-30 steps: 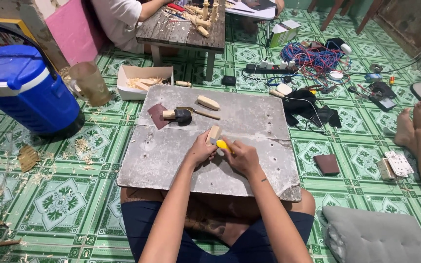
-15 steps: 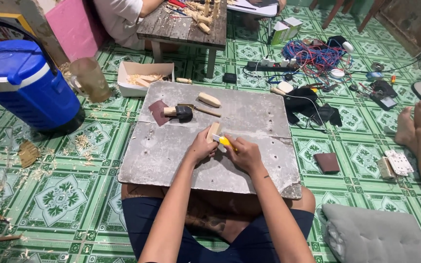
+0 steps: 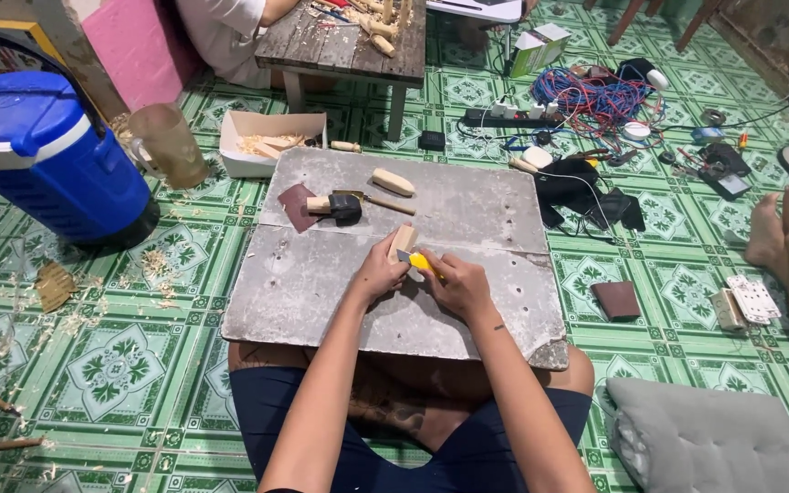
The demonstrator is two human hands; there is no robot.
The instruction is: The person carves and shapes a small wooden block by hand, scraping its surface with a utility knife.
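Mostly hidden, the yellow knife (image 3: 422,264) sits in the right hand's (image 3: 457,285) grip; left hand (image 3: 382,271) clasps wood block (image 3: 403,239).

Grey work board (image 3: 321,283): matt, rough, pitted and stained, cement-like. On it, pale bare wood block (image 3: 403,240), unvarnished, and a knife (image 3: 422,264) with glossy yellow plastic handle. Beyond the block on the board: a smooth pale wood piece (image 3: 393,182), a matt reddish-brown sandpaper sheet (image 3: 298,204). Left of the board: glossy blue plastic cooler (image 3: 47,164). Floor tiles (image 3: 120,365): glazed green, littered with wood shavings.
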